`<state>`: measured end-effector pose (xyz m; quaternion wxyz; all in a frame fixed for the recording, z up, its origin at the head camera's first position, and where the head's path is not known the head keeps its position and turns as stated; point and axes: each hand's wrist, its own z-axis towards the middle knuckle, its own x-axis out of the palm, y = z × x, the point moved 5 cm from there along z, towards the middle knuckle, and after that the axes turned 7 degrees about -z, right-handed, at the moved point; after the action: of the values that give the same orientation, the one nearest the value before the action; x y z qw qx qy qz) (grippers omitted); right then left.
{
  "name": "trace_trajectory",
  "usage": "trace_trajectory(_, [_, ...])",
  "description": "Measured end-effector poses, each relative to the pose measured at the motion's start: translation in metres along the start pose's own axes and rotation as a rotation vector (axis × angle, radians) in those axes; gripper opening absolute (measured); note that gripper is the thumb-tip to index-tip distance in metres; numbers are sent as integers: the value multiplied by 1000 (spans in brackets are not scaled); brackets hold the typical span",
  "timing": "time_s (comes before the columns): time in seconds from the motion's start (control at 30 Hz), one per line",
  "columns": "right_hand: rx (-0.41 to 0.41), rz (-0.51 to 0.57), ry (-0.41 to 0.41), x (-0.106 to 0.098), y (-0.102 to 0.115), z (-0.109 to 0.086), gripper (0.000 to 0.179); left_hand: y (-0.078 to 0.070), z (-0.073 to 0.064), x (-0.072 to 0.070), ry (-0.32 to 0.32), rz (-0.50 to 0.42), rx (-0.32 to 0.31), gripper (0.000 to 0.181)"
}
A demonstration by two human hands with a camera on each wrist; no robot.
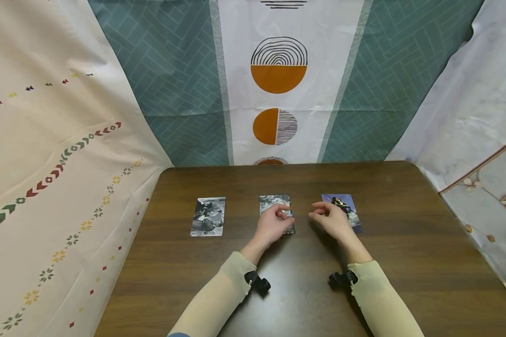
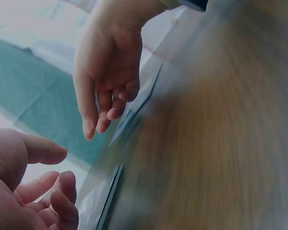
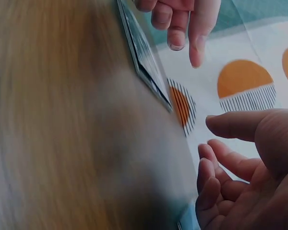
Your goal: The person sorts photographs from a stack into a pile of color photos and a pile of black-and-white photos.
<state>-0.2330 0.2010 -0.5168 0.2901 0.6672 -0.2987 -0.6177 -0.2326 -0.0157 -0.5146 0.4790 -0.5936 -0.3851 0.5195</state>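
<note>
Three picture cards lie in a row on the brown table (image 1: 286, 281). My left hand (image 1: 273, 223) hovers over the middle black-and-white card (image 1: 274, 200), its fingers loosely curled and holding nothing. In the right wrist view the edge of this middle pile (image 3: 143, 60) shows more than one layer. Close to the blue-toned card (image 1: 350, 206) on the right is my right hand (image 1: 332, 220), thumb and fingers apart with nothing between them. Its fingers cover part of that card's left side. Another black-and-white card (image 1: 208, 216) lies on the left, away from both hands.
A teal and white patterned cloth (image 1: 278, 93) hangs behind the table's far edge. Pale printed cloths hang at the left (image 1: 68, 187) and right (image 1: 467, 140) sides. Each wrist wears a small black camera on a strap.
</note>
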Motion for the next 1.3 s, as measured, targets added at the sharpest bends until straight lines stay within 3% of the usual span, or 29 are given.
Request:
trace_trajectory(0.3, [-5, 26, 18, 31, 20, 6, 36, 16, -4, -42, -89, -14, -30, 33])
trace_trajectory(0.47, [-10, -4, 21, 42, 27, 6, 33, 25, -7, -58, -131, -16, -43, 34])
trace_trajectory(0.9, [13, -88, 22, 49, 28, 6, 33, 44, -13, -70, -106, -107, -144, 37])
trace_trajectory(1.3, [23, -106, 35, 53, 29, 5, 33, 45, -11, -71, -99, -85, -142, 39])
